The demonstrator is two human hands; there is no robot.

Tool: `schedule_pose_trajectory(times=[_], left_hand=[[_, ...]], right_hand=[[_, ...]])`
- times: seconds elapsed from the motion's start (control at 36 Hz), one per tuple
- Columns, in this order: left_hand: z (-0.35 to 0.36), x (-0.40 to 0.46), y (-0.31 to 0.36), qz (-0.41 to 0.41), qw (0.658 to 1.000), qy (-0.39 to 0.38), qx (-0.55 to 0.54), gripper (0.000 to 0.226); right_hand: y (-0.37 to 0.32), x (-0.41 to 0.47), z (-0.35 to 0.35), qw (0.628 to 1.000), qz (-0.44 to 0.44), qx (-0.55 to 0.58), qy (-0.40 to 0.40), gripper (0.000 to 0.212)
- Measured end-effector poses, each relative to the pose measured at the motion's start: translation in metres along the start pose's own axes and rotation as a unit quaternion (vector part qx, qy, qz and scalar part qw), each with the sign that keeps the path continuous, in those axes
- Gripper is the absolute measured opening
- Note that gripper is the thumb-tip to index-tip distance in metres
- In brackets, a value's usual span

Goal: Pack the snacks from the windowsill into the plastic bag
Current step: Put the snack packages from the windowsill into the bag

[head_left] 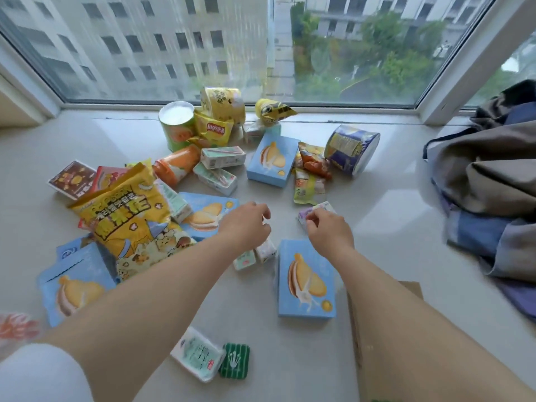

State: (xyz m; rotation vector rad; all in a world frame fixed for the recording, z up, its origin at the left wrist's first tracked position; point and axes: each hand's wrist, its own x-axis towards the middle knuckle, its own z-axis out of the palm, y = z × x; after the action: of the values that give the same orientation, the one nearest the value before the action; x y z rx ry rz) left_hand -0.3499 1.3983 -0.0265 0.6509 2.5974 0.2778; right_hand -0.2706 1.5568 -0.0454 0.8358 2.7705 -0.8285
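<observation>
- Right hand (pixel 329 232): grip curled, fingertips pinching the near edge of a small lilac packet (pixel 317 211) that lies on the windowsill (pixel 391 227).
- Left hand (pixel 249 224): fingers bent downward above a cluster of small pale packets (pixel 265 250); whether the grip closes on anything cannot be told, as the palm hides the fingertips.
- Snacks are scattered over the windowsill, none packed. A large yellow popcorn bag (pixel 124 216) lies at the left, overlapping a blue biscuit box (pixel 207 216).
- Another blue biscuit box (pixel 306 281) lies flat just beneath the right wrist; a third (pixel 272 159) sits farther back, and a torn blue pouch (pixel 74 282) lies at the near left.
- Towards the glass: a green canister (pixel 177 126) upright, a yellow crisp bag (pixel 216 129) touching it, an orange cup (pixel 177 166) on its side, and a blue tub (pixel 352 149) tipped over at the right.
- Near edge: a white packet (pixel 197 353) touching a green striped packet (pixel 235 361).
- No plastic bag can be identified with certainty; a blurred red-and-clear item (pixel 16 327) shows at the left edge.
- Folded cloth (pixel 493 181) rests at the far right, well apart from the snacks.
</observation>
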Motion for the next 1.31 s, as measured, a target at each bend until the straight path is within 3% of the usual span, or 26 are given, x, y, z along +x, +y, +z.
schedule_pose_trajectory(times=[0.17, 0.31, 0.5, 0.61, 0.75, 0.92, 1.0, 1.08, 1.14, 1.19, 1.31], left_hand=[[-0.001, 0.080, 0.005, 0.014, 1.000, -0.013, -0.001, 0.035], [0.011, 0.139, 0.024, 0.068, 0.997, -0.019, 0.020, 0.041], [0.032, 0.204, 0.041, 0.128, 0.979, 0.000, 0.158, 0.037], [0.042, 0.225, 0.050, 0.155, 0.977, -0.031, 0.143, 0.040], [0.051, 0.234, 0.057, 0.162, 0.961, -0.056, 0.216, 0.055], [0.062, 0.228, 0.063, 0.160, 0.956, -0.070, 0.234, 0.074], [0.062, 0.226, 0.067, 0.158, 0.962, -0.072, 0.209, 0.067], [0.054, 0.226, 0.072, 0.148, 0.974, -0.046, 0.168, 0.047], [0.044, 0.228, 0.073, 0.130, 0.978, 0.005, 0.163, 0.035], [0.034, 0.234, 0.076, 0.105, 0.975, 0.052, 0.189, 0.038], [0.023, 0.250, 0.080, 0.011, 0.986, 0.068, 0.149, 0.034]], right_hand=[[0.009, 0.091, 0.004, 0.999, -0.018, -0.024, 0.014, 0.029], [0.013, 0.155, 0.004, 0.989, -0.074, -0.109, 0.065, 0.045], [0.013, 0.229, 0.005, 0.987, -0.104, -0.118, -0.013, 0.052], [0.032, 0.241, 0.018, 0.979, -0.102, -0.152, -0.092, 0.045], [0.066, 0.227, 0.017, 0.987, -0.068, -0.142, 0.006, 0.040], [0.105, 0.212, 0.001, 0.986, -0.032, -0.160, 0.026, 0.028], [0.113, 0.207, -0.003, 0.995, 0.006, -0.089, 0.041, 0.064], [0.118, 0.209, -0.004, 0.993, 0.100, -0.053, 0.025, 0.093], [0.122, 0.213, -0.003, 0.988, 0.141, -0.063, -0.005, 0.097], [0.124, 0.213, -0.003, 0.983, 0.163, -0.078, -0.037, 0.100], [0.126, 0.211, -0.005, 0.979, 0.185, -0.075, -0.050, 0.102]])
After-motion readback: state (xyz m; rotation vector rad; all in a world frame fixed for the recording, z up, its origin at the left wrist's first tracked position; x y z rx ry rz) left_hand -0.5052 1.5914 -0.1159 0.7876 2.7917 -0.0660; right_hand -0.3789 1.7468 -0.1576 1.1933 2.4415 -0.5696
